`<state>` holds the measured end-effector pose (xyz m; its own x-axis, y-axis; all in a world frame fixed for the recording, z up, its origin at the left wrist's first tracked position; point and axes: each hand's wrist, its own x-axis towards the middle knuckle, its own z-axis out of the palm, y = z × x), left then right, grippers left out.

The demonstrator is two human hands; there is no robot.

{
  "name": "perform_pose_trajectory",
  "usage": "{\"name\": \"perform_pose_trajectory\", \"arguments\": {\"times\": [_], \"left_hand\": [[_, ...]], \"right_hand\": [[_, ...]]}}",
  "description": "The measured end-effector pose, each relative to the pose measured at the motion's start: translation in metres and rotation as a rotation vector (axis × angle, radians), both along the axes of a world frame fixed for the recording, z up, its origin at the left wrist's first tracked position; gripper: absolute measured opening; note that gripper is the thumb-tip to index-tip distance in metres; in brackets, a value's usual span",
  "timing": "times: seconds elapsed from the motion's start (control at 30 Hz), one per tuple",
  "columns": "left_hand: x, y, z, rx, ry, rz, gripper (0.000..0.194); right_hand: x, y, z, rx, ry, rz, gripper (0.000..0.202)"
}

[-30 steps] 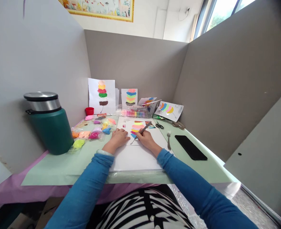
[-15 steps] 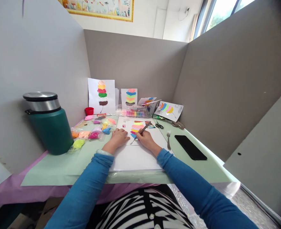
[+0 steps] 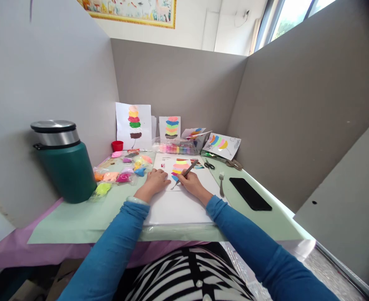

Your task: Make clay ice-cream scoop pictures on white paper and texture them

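Note:
A small white card with a picture of stacked coloured bands (image 3: 181,165), yellow, pink, orange, magenta and blue, lies on larger white sheets (image 3: 179,209). My left hand (image 3: 156,182) rests flat on the paper at the card's left edge, fingers stretched out and holding nothing. In my right hand (image 3: 190,183) is a slim dark grey pen (image 3: 192,167), gripped as for writing. It slants down to the left, its tip at the card's lower part beside a short dark curly line (image 3: 173,187) below the blue band. My fingers partly hide the card's right side.
Left stand a green flask (image 3: 67,167) and bagged coloured clay (image 3: 110,177), with a red cup (image 3: 117,146) behind. Scissors (image 3: 209,164), a fork (image 3: 222,184) and a black phone (image 3: 250,194) lie right. Behind are a clay box (image 3: 176,147) and propped pictures (image 3: 133,125). Grey partitions (image 3: 178,79) enclose the table.
Hardly anything differs. Both hands keep their places, and the pen stays at the same spot on the card with at most a tiny shift.

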<state>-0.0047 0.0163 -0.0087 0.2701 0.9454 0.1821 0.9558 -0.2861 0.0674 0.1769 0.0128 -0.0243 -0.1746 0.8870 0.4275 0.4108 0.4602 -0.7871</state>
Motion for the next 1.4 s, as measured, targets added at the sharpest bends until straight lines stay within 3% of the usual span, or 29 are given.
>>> {"name": "perform_pose_trajectory", "arguments": {"times": [0.43,1.4], "left_hand": [[0.0003,-0.0004,0.0008,-0.007,0.016,0.01,0.04],[0.0001,-0.0003,-0.0001,0.01,0.007,-0.001,0.038]], "right_hand": [[0.0,0.0002,-0.0005,-0.001,-0.008,-0.019,0.025],[-0.0005,-0.0024,0.0001,0.0,-0.01,0.085,0.025]]}}
